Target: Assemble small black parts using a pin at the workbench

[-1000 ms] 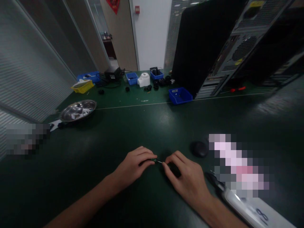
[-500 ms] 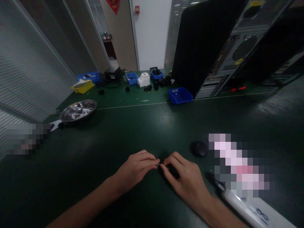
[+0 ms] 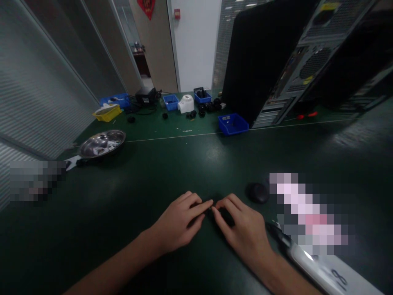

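My left hand (image 3: 183,223) rests low over the green table, its index finger stretched toward the fingertips of my right hand. The left thumb stands apart below that finger. Thumb and index finger of my right hand (image 3: 244,227) are pinched together on a tiny piece (image 3: 211,208), too small and dark to name. The left index fingertip is at or very near this piece; I cannot tell whether it touches. Right of my right hand lies a dark rounded object (image 3: 258,193). Beside my right wrist is a long white device (image 3: 325,266) with a black tip and a handwritten mark.
A steel bowl (image 3: 119,143) with white scraps stands at the left. Farther back are a blue bin (image 3: 233,130), a yellow tray (image 3: 107,116), a white plastic housing (image 3: 186,104) and several small black parts. A large black computer case (image 3: 260,57) stands at the back right.
My left thumb and index finger have come apart, and the index finger now reaches farther right and up. My right hand has moved slightly, still pinching.
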### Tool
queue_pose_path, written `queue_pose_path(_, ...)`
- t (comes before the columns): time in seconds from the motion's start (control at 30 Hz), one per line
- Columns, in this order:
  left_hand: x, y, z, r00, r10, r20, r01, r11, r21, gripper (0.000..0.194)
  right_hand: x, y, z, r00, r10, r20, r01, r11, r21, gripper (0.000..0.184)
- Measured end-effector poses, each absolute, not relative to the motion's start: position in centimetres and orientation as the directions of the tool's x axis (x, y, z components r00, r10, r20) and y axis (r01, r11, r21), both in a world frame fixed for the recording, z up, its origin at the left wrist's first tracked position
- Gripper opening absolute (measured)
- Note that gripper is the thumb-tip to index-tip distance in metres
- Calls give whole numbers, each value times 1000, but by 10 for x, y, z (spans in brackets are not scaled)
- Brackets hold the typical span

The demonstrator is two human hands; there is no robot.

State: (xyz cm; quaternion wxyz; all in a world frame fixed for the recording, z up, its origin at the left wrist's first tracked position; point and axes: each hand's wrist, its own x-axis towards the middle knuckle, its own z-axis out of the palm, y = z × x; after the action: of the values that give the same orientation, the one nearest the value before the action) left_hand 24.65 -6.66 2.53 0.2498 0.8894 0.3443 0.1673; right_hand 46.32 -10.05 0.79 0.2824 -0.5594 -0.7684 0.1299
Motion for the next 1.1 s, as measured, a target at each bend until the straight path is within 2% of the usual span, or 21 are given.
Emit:
queue_pose_path(0.17, 249, -67, 28, 726, 679, 105, 551, -667, 501, 49, 463, -100, 5, -226, 941, 254, 866, 313, -390, 20)
queue_pose_path(0.33, 246, -67, 28, 697, 707, 123, 517, -614, 597, 34, 463, -100, 8, -210, 945, 251, 887, 292, -357, 20)
queue_pose_path(0.4, 246, -66, 27, 697, 703, 139, 505, -619, 601, 28, 464, -101, 9, -206, 945, 253, 892, 288, -350, 20)
queue_pose_path(0.53, 250, -66, 24, 737, 652, 176, 488, -694, 529, 31, 464, -101, 8, -197, 943, 269, 899, 283, -335, 19)
queue_pose_path(0.67, 248, -66, 23, 765, 625, 156, 512, -737, 441, 34, 465, -101, 9, -180, 951, 251, 909, 259, -327, 19)
queue_pose_path(0.8, 238, -56, 20, 751, 640, 164, 529, -731, 430, 35, 465, -101, 11, -169, 957, 236, 906, 245, -344, 21)
queue_pose_path(0.93, 204, -26, 16, 615, 759, 216, 601, -628, 495, 34, 465, -101, 12, -172, 958, 229, 897, 248, -366, 23)
queue_pose_path(1.0, 175, -5, 15, 459, 858, 231, 685, -508, 522, 37, 465, -102, 12, -180, 955, 235, 887, 261, -381, 24)
queue_pose_path(1.1, 118, 22, 14, 209, 942, 261, 824, -314, 472, 36, 466, -102, 13, -184, 953, 240, 872, 271, -407, 23)
